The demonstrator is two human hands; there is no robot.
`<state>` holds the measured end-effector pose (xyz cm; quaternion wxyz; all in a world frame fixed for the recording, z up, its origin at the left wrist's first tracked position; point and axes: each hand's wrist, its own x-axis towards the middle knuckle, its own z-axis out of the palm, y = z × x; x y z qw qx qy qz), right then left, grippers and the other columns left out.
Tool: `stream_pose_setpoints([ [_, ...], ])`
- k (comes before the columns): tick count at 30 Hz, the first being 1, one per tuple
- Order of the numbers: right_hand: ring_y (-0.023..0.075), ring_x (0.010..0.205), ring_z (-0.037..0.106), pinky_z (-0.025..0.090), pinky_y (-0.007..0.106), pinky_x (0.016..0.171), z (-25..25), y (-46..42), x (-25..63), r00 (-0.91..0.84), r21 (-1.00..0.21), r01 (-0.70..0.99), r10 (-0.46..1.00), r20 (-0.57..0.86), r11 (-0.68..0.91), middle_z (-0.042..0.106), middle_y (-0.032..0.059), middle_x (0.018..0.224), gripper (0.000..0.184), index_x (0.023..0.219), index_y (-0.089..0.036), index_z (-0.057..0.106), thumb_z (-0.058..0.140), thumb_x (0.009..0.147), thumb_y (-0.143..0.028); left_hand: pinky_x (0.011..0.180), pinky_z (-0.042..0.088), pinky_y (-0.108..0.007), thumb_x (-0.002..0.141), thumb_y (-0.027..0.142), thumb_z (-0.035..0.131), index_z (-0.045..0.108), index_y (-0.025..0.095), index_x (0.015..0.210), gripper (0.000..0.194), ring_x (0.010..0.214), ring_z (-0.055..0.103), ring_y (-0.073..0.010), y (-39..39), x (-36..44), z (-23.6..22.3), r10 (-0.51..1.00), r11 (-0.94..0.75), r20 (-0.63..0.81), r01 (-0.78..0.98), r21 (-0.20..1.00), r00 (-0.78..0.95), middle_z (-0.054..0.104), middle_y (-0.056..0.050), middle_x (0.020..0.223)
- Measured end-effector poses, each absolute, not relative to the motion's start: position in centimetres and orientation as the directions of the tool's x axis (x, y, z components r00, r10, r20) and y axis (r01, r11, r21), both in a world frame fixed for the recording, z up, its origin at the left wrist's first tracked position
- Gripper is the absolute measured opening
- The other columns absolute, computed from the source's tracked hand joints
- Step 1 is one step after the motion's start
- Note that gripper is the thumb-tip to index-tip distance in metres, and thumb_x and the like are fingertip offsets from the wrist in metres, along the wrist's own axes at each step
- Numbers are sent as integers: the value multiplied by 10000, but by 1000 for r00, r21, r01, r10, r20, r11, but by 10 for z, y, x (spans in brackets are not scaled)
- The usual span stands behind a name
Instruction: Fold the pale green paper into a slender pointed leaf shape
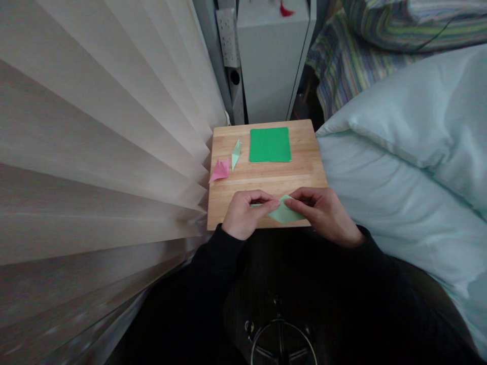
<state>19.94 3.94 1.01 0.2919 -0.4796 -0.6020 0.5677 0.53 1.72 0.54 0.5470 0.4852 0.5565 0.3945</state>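
Observation:
A pale green sheet of folded origami paper [286, 213] lies at the near edge of the wooden board, between both hands. My left hand [251, 209] pinches its left side between thumb and fingers. On the other side, my right hand [319, 210] grips the paper with the thumb pressed on top near the upper point. Parts of the paper are covered by the fingers. Further back on the board are a folded pink paper piece [220, 171], a narrow pale green folded piece [236, 154] and a stack of bright green square paper [270, 145].
The small wooden tabletop [304, 172] stands between a pleated curtain [152, 126] on the left and pale bedding [380, 167] on the right. Behind it is a white cabinet [272, 66] with a red tassel [285, 10] on top. A chrome ring base [283, 322] shows below.

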Motion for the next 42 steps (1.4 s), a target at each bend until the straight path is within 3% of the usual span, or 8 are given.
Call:
stream_pose_setpoints([
  [11,139,610,479,355,292,581,6,44,201,-258,-939,322,944,-208,-119,600,10,619,425,683,-162,714,690,858,-548,780,518,-306,815,270,744,736,149,768,131,704,633,-142,18,9,3,965,246,-256,123,961,64,717,-21,726],
  [16,142,615,508,368,285,572,14,46,205,-331,-938,334,920,-212,-96,656,17,667,357,741,-165,731,740,818,-514,755,503,-295,811,250,739,714,153,742,122,711,625,-142,19,5,5,966,242,-253,168,956,50,713,-21,739],
  [22,153,621,523,402,302,593,9,48,209,-327,-916,399,928,-177,-34,623,18,625,418,678,-174,703,646,897,-525,598,464,-241,820,249,728,697,151,744,128,602,540,-106,18,3,3,943,288,-306,138,948,129,640,3,664],
  [26,201,757,663,536,343,703,0,46,204,-32,-965,207,985,-169,-159,716,71,791,503,798,-179,714,581,915,-650,503,437,-203,802,328,769,664,154,783,204,575,537,-97,18,7,-7,938,346,-346,-2,938,0,599,16,658],
  [30,235,835,719,599,392,761,-5,40,192,-121,-953,2,946,-299,-302,737,60,862,531,1058,-201,623,806,751,-594,676,589,-263,749,394,830,633,165,822,311,742,628,-124,16,16,-14,925,350,-375,-254,902,-58,643,3,791],
  [33,254,891,740,613,433,824,-7,38,185,-101,-948,-130,955,-280,-292,748,36,932,803,1243,-249,466,930,614,-436,775,587,-280,743,415,840,625,164,823,340,770,636,-113,14,21,-14,918,360,-396,-360,860,-29,650,9,801],
  [36,242,865,742,605,429,834,-6,39,185,-68,-962,-161,975,-212,-220,751,26,924,806,1265,-263,428,920,635,-369,727,528,-251,725,401,850,646,154,804,330,715,601,-99,13,22,-12,920,384,-391,-279,880,35,645,11,759],
  [42,191,727,706,566,355,695,-4,40,189,-195,-962,-100,953,-231,-253,744,15,812,580,1129,-208,537,888,687,-337,598,385,-241,735,367,818,671,148,758,264,630,527,-96,13,22,-7,942,317,-298,-114,942,156,621,16,675],
])
